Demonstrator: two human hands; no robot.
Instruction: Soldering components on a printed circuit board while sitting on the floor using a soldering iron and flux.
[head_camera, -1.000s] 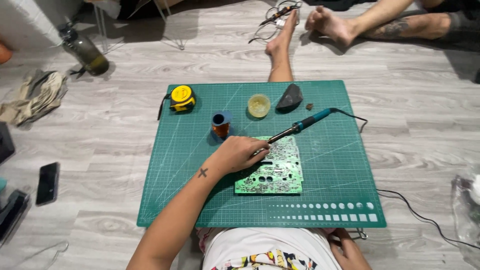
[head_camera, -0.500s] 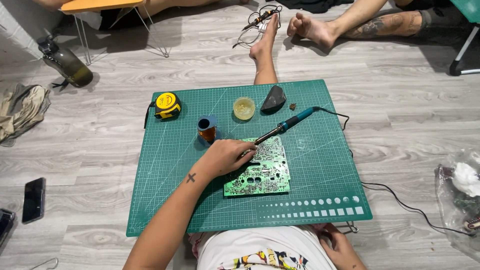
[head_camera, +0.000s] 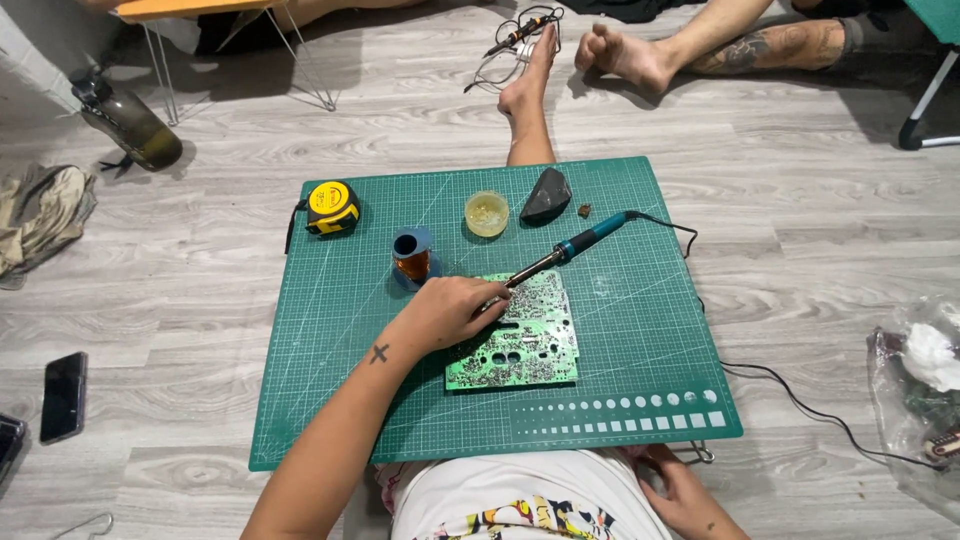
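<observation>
A green circuit board (head_camera: 520, 345) lies solder side up on a green cutting mat (head_camera: 330, 400). My left hand (head_camera: 450, 312) rests on the board's upper left corner with curled fingers gripping its edge. A soldering iron with a teal handle (head_camera: 590, 240) lies across the mat, and its metal tip reaches my left fingers at the board. My right hand (head_camera: 680, 490) sits low by my lap at the mat's near edge, next to a small metal loop (head_camera: 705, 455). Its fingers are partly hidden.
On the mat's far side stand a yellow tape measure (head_camera: 332, 207), an orange spool (head_camera: 412, 257), a small round tin (head_camera: 486, 213) and a dark wedge (head_camera: 547, 195). The iron's cord (head_camera: 800, 400) trails right. Another person's feet (head_camera: 620, 55), a bottle (head_camera: 130, 125), a phone (head_camera: 64, 395) and a plastic bag (head_camera: 925, 380) lie around.
The head view has shifted, so the mat sits a little differently in frame. My left hand stays on the board's corner by the iron tip.
</observation>
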